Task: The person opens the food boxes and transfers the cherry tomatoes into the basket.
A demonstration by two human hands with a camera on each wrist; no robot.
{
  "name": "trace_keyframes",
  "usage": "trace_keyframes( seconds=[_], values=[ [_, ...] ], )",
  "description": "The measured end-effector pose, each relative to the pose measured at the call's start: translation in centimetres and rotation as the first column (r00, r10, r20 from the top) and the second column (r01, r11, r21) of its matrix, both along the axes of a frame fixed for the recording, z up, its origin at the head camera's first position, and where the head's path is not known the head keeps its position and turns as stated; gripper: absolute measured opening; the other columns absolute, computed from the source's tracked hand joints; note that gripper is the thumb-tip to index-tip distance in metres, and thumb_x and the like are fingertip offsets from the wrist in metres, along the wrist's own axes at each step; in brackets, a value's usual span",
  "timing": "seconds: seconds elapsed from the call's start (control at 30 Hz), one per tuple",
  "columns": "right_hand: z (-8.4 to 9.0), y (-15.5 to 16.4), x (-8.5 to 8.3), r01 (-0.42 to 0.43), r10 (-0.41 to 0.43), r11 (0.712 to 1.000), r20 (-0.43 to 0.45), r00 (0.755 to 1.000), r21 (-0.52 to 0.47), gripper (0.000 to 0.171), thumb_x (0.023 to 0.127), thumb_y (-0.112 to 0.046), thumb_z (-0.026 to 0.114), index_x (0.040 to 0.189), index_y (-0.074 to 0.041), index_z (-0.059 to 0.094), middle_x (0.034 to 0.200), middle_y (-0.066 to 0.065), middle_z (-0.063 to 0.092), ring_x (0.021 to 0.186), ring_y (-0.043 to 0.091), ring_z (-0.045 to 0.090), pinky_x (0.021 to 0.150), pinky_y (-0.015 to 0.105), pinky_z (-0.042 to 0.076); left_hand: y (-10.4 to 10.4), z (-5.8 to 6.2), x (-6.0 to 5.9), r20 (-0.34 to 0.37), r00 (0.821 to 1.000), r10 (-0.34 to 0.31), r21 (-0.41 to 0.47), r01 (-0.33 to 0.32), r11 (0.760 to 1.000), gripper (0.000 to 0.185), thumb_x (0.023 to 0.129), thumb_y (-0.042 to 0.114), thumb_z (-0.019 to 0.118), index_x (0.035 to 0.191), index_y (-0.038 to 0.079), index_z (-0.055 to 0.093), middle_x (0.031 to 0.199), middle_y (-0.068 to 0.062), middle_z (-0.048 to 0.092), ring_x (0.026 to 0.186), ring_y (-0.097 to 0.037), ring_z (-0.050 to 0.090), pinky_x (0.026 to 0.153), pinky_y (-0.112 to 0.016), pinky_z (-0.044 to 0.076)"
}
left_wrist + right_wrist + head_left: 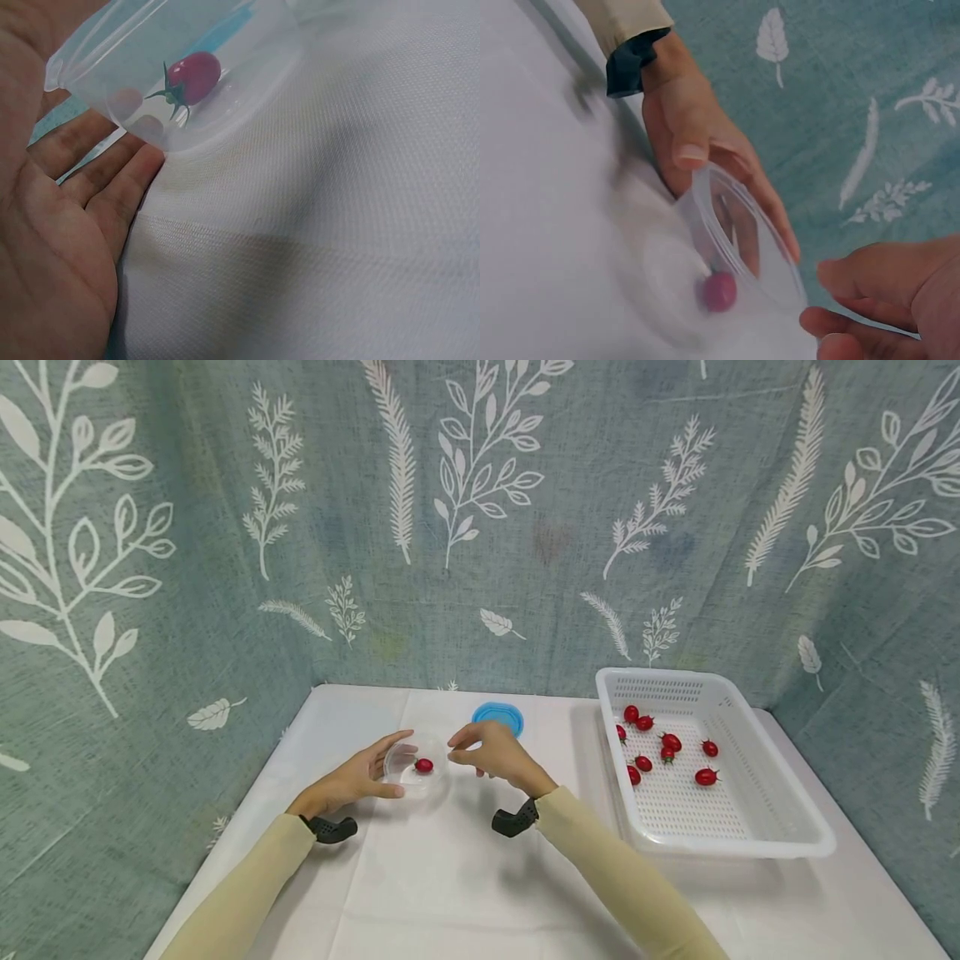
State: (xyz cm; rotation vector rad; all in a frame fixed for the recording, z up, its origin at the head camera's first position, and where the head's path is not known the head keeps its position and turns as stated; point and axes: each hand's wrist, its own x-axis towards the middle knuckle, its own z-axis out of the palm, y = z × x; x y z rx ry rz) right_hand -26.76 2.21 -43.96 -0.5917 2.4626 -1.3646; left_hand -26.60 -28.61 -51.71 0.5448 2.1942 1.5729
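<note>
At the lower centre of the head view, the left hand (358, 778) cups the side of a clear plastic cup (415, 767) on the white tabletop (450, 893) — fingers nearly straight against its wall, thumb at the rim, seemingly steadying it. One cherry tomato (423, 766) lies inside, and the right hand (497, 753) hovers just right of the rim, its grip loosely curled and empty. Farther back a blue lid (498, 717) lies flat, and at right a white basket (780, 810) holds more tomatoes (670, 742) — apparently the supply.
</note>
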Motion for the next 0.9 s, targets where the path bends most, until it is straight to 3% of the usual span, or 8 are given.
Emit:
trace_keyframes(
  seconds=[0.17, 0.33, 0.53, 0.77, 0.9],
  values=[
    [-0.8, -1.6, -0.2, -0.108, 0.108, 0.994, 0.027, 0.994, 0.013, 0.026, 0.095, -0.028, 0.077, 0.119, -0.018, 0.075, 0.113, -0.004, 0.073, 0.072, 0.047, 0.065, 0.056, 0.049, 0.056, 0.0, -0.1, 0.0, 0.0, 1.0, 0.008, -0.015, -0.008, 1.0, 0.102, 0.088, 0.017, 0.084, 0.165, 0.037, 0.019, 0.171, -0.001, 0.012, 0.158, -0.027, -0.001, 0.125, -0.055, 0.015],
    [-1.4, -2.7, -0.2, -0.206, 0.204, 0.978, 0.051, 0.978, 0.026, 0.034, 0.095, -0.029, 0.077, 0.124, -0.013, 0.074, 0.128, 0.002, 0.07, 0.069, 0.045, 0.065, 0.056, 0.05, 0.055, -0.1, -0.1, 0.1, -0.006, 1.0, 0.012, -0.023, -0.012, 1.0, 0.099, 0.089, 0.018, 0.084, 0.163, 0.043, 0.022, 0.171, 0.005, 0.008, 0.158, -0.028, -0.001, 0.124, -0.057, 0.015],
    [-1.4, -3.7, 0.0, -0.199, 0.198, 0.977, 0.031, 0.98, 0.078, 0.033, 0.096, -0.028, 0.075, 0.125, -0.012, 0.074, 0.125, 0.001, 0.071, 0.069, 0.041, 0.068, 0.055, 0.046, 0.056, -0.1, 0.1, 0.2, -0.016, 1.0, 0.007, -0.035, -0.008, 0.999, 0.099, 0.09, 0.016, 0.083, 0.163, 0.044, 0.022, 0.171, 0.006, 0.005, 0.158, -0.028, -0.001, 0.124, -0.057, 0.015],
    [-1.3, -5.0, 0.2, -0.167, 0.171, 0.968, -0.006, 0.985, 0.19, 0.034, 0.099, -0.029, 0.071, 0.127, -0.011, 0.071, 0.125, 0.001, 0.071, 0.065, 0.031, 0.07, 0.048, 0.03, 0.052, -0.2, 0.1, 0.2, -0.026, 1.0, 0.004, -0.034, -0.005, 0.999, 0.098, 0.091, 0.017, 0.082, 0.163, 0.042, 0.021, 0.171, 0.007, 0.005, 0.158, -0.028, -0.002, 0.124, -0.058, 0.015],
    [-1.3, -5.5, 0.2, -0.152, 0.163, 0.956, -0.025, 0.986, 0.253, 0.035, 0.1, -0.031, 0.07, 0.128, -0.011, 0.071, 0.121, 0.0, 0.071, 0.063, 0.027, 0.07, 0.048, 0.028, 0.051, -0.2, 0.0, 0.2, -0.012, 1.0, 0.001, -0.019, -0.001, 1.0, 0.097, 0.091, 0.016, 0.081, 0.163, 0.043, 0.022, 0.171, 0.009, 0.005, 0.158, -0.027, -0.002, 0.124, -0.058, 0.015]
  ],
)
